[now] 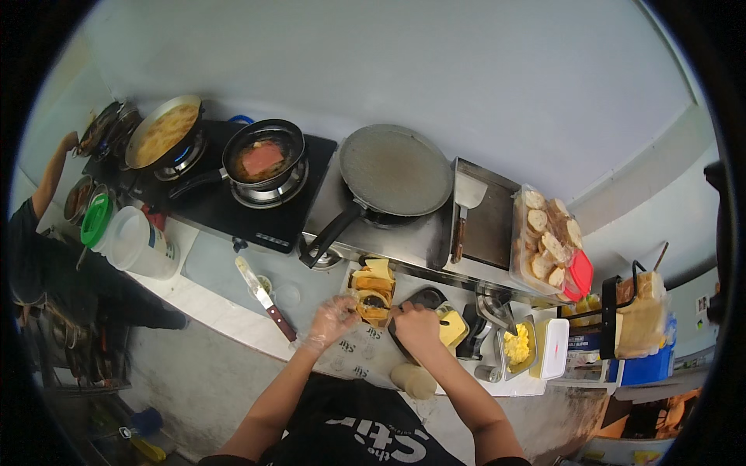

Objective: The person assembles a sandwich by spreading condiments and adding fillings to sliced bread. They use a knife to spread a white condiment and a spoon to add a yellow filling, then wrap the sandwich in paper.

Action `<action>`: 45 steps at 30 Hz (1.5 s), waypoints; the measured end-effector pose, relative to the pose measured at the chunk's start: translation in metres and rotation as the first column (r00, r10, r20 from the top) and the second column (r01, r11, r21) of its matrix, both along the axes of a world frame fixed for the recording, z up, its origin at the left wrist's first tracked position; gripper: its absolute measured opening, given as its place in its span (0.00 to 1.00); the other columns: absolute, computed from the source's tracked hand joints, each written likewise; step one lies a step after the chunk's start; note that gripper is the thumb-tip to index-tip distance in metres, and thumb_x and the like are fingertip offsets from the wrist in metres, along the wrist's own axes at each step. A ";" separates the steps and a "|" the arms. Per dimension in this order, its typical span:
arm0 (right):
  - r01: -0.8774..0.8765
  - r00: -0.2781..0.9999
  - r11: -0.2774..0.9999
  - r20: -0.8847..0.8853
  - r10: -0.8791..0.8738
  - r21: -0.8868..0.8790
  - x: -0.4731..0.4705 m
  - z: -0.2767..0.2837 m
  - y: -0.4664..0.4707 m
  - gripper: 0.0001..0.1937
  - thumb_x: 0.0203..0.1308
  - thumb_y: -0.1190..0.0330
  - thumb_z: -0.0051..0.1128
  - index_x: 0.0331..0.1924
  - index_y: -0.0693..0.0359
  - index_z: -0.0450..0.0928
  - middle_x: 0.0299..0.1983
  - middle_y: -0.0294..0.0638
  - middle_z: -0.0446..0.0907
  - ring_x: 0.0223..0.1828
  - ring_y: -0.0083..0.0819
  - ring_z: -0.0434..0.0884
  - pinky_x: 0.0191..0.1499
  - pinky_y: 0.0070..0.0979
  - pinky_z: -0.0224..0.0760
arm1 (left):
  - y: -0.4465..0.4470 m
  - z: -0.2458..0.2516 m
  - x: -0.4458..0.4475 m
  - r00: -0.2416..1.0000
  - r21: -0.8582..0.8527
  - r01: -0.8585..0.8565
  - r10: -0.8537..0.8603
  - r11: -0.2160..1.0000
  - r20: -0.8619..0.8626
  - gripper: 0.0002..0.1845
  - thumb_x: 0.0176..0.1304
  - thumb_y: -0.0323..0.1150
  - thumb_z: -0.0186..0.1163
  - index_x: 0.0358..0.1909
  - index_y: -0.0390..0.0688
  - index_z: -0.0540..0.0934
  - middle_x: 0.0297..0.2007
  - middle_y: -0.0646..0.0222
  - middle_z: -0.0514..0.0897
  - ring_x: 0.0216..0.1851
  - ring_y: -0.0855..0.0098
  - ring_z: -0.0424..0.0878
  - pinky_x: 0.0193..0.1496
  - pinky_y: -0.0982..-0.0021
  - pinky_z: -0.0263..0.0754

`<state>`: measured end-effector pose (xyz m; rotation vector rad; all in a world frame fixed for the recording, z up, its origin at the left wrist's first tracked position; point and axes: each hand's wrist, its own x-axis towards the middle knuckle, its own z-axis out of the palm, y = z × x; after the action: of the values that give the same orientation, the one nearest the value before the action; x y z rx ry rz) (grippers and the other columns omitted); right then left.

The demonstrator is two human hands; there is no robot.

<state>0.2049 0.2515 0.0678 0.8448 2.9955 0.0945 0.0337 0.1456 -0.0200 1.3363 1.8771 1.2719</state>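
In a clear plastic glove, my left hand (335,319) has its fingers at the left edge of a small food box (383,322). Whether they grip the box or the bread cannot be told. Toasted bread (373,283) with a yellow slice (376,268) fills the box's far part; a dark round thing (373,301) lies in the near part. My bare right hand (417,326) is closed at the box's right side, around what looks like a thin dark utensil (387,309), mostly hidden. Printed paper (344,349) lies beneath. Yellow cheese slices (451,329) sit beside my right hand.
A spatula knife (268,303) lies left. Behind are a frying pan with a pink slice (262,158), a pan of bubbling oil (166,134) over flame, and a flat pan (396,169). A bread container (545,239) stands right. Another person's arm (49,175) reaches in at far left.
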 end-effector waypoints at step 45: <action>0.783 0.622 0.600 0.200 -0.757 -0.163 0.365 -0.067 0.043 0.07 0.48 0.68 0.50 0.28 0.53 0.81 0.25 0.42 0.79 0.27 0.36 0.81 0.25 0.32 0.73 | 0.166 -0.024 0.351 0.853 -0.469 0.475 -0.259 0.745 0.453 0.04 0.61 0.31 0.51 0.31 0.42 0.70 0.25 0.72 0.72 0.24 0.77 0.69 0.24 0.76 0.64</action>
<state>0.5696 0.2940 0.0007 1.9211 2.1879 -0.2266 0.3846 0.3112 -0.0438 0.9951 1.4536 0.6113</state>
